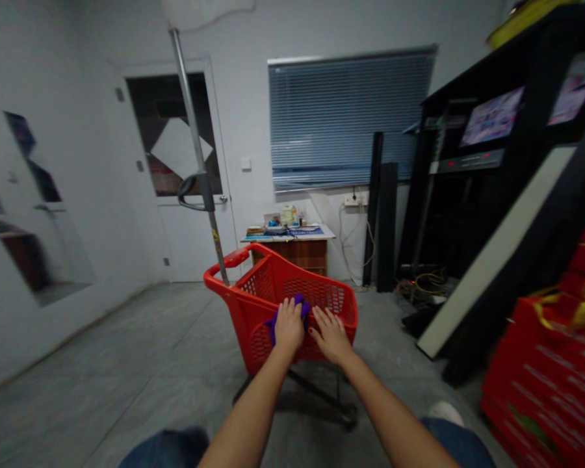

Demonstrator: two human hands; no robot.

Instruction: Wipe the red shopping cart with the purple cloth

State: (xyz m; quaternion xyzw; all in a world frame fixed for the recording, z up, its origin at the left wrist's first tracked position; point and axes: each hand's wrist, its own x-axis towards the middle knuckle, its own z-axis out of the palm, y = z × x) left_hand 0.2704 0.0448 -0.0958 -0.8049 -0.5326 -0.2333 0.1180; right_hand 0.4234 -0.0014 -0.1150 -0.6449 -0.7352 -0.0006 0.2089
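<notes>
A red plastic shopping cart (260,286) stands on the floor in front of me, its handle toward the left. My left hand (288,325) presses a purple cloth (299,301) against the cart's near rim, fingers curled over it. Beside it, my right hand (329,334) lies flat on the same rim with fingers stretched out and holds nothing. Both forearms reach forward from the bottom of the view.
A metal pole (195,143) with a dark hook rises behind the cart. A small wooden desk (297,250) with clutter sits under a window blind (346,117). Black shelving (492,182) and red boxes (550,364) fill the right side. A white door (190,234) is at the back.
</notes>
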